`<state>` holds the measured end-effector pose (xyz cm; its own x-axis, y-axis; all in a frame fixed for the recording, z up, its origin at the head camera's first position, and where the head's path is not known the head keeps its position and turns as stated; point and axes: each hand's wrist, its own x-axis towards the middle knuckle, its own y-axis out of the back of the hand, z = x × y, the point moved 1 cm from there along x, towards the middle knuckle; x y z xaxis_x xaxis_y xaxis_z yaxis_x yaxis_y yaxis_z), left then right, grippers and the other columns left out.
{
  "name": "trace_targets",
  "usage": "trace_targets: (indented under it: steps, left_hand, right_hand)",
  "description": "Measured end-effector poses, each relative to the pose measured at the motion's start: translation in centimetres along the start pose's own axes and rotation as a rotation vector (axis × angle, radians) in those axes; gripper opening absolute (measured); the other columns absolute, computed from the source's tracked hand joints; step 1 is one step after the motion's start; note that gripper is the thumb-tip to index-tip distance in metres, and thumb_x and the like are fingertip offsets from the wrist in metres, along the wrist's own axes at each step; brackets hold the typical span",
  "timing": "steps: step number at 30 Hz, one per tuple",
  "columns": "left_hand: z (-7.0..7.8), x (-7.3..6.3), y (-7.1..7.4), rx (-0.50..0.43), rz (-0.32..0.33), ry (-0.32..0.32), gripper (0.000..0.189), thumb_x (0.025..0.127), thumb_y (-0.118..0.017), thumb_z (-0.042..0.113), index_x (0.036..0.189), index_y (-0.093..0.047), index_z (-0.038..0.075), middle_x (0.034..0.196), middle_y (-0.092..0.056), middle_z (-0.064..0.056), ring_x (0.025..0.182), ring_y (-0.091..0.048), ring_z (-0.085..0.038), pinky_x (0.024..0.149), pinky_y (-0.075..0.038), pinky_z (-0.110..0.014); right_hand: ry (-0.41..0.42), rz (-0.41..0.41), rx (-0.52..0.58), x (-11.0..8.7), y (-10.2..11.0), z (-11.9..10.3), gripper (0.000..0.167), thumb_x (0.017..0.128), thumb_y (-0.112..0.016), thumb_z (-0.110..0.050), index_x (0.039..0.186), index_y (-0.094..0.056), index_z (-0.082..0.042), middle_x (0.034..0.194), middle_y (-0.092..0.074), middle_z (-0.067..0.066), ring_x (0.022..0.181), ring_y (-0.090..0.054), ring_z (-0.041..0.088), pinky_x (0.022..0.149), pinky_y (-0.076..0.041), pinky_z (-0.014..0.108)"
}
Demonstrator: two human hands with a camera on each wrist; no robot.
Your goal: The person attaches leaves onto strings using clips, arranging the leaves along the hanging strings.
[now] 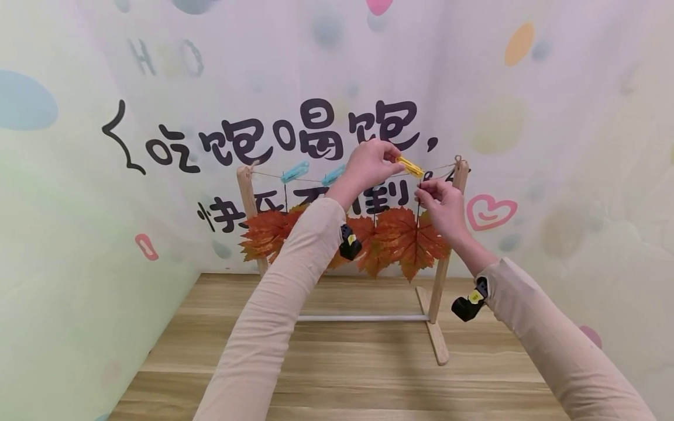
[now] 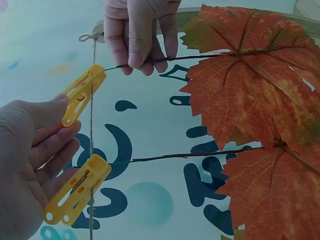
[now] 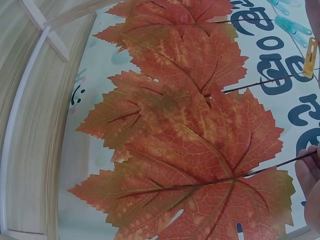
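Observation:
My left hand (image 1: pixel 372 164) pinches the tail end of a yellow clothespin (image 2: pixel 84 95) between thumb and fingers, at the string (image 2: pixel 92 135). Just beside it, the right hand (image 1: pixel 441 202) holds the thin dark stem (image 2: pixel 192 57) of an orange-red artificial maple leaf (image 1: pixel 413 241). In the left wrist view, the stem's tip reaches the clothespin's nose. A second yellow clothespin (image 2: pixel 80 192) sits on the string near the left fingers, with another leaf (image 2: pixel 280 195) hanging by its stem. The right wrist view shows the leaves overlapping and only a few right fingertips (image 3: pixel 309 170).
Two light blue clothespins (image 1: pixel 296 172) clip the string farther left, with leaves below. The string runs between wooden posts (image 1: pixel 246 190), joined low down by a white rod (image 1: pixel 363 318). The stand's foot (image 1: pixel 438 345) rests on the wood-grain table (image 1: pixel 337 374), before a printed backdrop (image 1: pixel 595 146).

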<state>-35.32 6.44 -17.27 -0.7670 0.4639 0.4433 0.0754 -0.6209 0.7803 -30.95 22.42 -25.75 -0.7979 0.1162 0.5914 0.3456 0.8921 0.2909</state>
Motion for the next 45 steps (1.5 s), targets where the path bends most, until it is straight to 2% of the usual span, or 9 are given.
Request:
trace_targets:
  steps: [5, 9, 12, 18, 24, 30, 37, 45]
  left_hand:
    - [-0.1, -0.2, 0.1, 0.028, -0.002, -0.002, 0.032, 0.084, -0.065, 0.029, 0.11, -0.065, 0.011, 0.101, -0.065, 0.0, 0.089, -0.057, -0.012, 0.072, -0.044, -0.022]
    - [-0.2, -0.3, 0.3, 0.033, 0.001, -0.016, 0.033, 0.084, -0.065, 0.031, 0.111, -0.065, 0.012, 0.104, -0.065, 0.0, 0.095, -0.057, -0.015, 0.076, -0.043, -0.024]
    - [-0.2, -0.3, 0.4, 0.044, 0.003, -0.02, 0.034, 0.083, -0.065, 0.033, 0.111, -0.065, 0.013, 0.106, -0.064, 0.001, 0.1, -0.057, -0.016, 0.079, -0.043, -0.025]
    - [-0.3, -0.7, 0.8, 0.087, 0.032, -0.015, 0.037, 0.084, -0.064, 0.035, 0.115, -0.062, 0.015, 0.112, -0.063, 0.003, 0.102, -0.056, -0.011, 0.083, -0.043, -0.022]
    - [-0.1, -1.6, 1.5, 0.065, 0.066, -0.052, 0.037, 0.083, -0.065, 0.033, 0.115, -0.062, 0.015, 0.112, -0.063, 0.002, 0.1, -0.057, -0.01, 0.082, -0.044, -0.022]
    - [-0.1, -3.1, 1.9, 0.02, 0.081, -0.119, 0.035, 0.083, -0.066, 0.029, 0.112, -0.063, 0.012, 0.109, -0.064, 0.001, 0.103, -0.056, -0.012, 0.084, -0.043, -0.021]
    - [-0.5, -5.2, 1.8, -0.058, 0.082, -0.184, 0.032, 0.081, -0.069, 0.022, 0.11, -0.065, 0.01, 0.105, -0.066, -0.001, 0.097, -0.058, -0.012, 0.077, -0.046, -0.02]
    - [-2.2, -7.9, 0.5, -0.019, 0.059, -0.211, 0.031, 0.08, -0.07, 0.02, 0.108, -0.066, 0.009, 0.103, -0.067, -0.002, 0.093, -0.06, -0.013, 0.075, -0.047, -0.021]
  right_hand:
    - [-0.005, -0.01, -0.021, -0.7, 0.1, -1.9, 0.02, 0.089, -0.053, -0.001, 0.103, -0.056, 0.013, 0.096, -0.058, 0.025, 0.077, -0.06, 0.019, 0.068, -0.048, 0.01]
    - [0.003, -0.006, -0.034, -0.7, 0.1, -2.2, 0.019, 0.089, -0.054, -0.001, 0.101, -0.057, 0.014, 0.095, -0.058, 0.026, 0.074, -0.058, 0.013, 0.067, -0.047, 0.01]
    - [0.006, -0.01, -0.03, -0.5, 0.2, -1.5, 0.019, 0.088, -0.054, -0.001, 0.101, -0.057, 0.014, 0.094, -0.058, 0.027, 0.072, -0.057, 0.009, 0.066, -0.047, 0.009]
    - [-0.006, -0.018, -0.076, 0.0, 0.7, 1.0, 0.024, 0.089, -0.057, -0.012, 0.104, -0.059, 0.007, 0.095, -0.06, 0.019, 0.075, -0.056, 0.007, 0.066, -0.045, 0.009]
    - [0.026, -0.006, -0.115, -0.3, 1.4, 1.5, 0.025, 0.087, -0.06, -0.014, 0.103, -0.061, 0.005, 0.095, -0.063, 0.018, 0.073, -0.054, -0.002, 0.063, -0.044, 0.009]
    - [0.033, -0.026, -0.138, -1.3, 2.3, 1.5, 0.024, 0.086, -0.061, -0.011, 0.102, -0.06, 0.007, 0.094, -0.062, 0.021, 0.072, -0.053, -0.007, 0.065, -0.043, 0.007]
    - [0.047, -0.07, -0.132, -2.5, 2.9, 1.7, 0.024, 0.086, -0.061, -0.012, 0.1, -0.06, 0.008, 0.093, -0.061, 0.019, 0.074, -0.055, -0.004, 0.07, -0.045, 0.007]
    - [0.066, -0.122, -0.174, -4.3, 3.0, 1.5, 0.022, 0.086, -0.061, -0.009, 0.101, -0.061, 0.007, 0.092, -0.063, 0.02, 0.074, -0.053, -0.003, 0.067, -0.045, 0.006]
